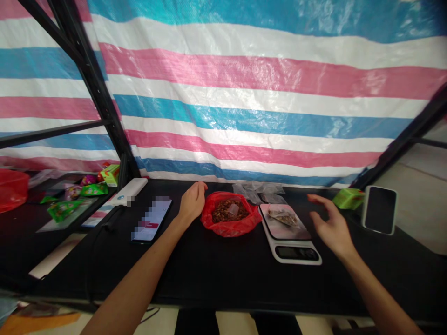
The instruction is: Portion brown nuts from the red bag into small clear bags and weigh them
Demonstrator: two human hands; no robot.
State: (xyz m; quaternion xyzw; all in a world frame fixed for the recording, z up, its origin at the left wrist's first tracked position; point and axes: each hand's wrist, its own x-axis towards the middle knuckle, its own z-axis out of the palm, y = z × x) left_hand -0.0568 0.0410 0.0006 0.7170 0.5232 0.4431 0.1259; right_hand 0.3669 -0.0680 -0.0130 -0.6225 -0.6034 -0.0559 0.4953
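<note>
My left hand [193, 203] rests on the table at the left side of a red plastic bag [230, 230]. Its fingers are curled together, and whatever they may hold is hidden. Small brown pieces [223, 211] fill the rolled-open bag, with a clear plastic scoop or cup [233, 211] lying on them. A white kitchen scale [272, 238] stands right of the bag. On its plate lies a small clear packet [283, 217] with brownish contents. My right hand [330, 226] hovers just right of the scale, thumb and fingers apart, holding nothing.
Clear plastic bags [260, 190] lie behind the scale. A green box [348, 198] and a white-framed device [380, 209] stand at right. Leftward are a phone [152, 221], a white power strip-like object [131, 190], and green packets [63, 210]. Black frame posts [101, 102] flank a striped sheet [251, 107].
</note>
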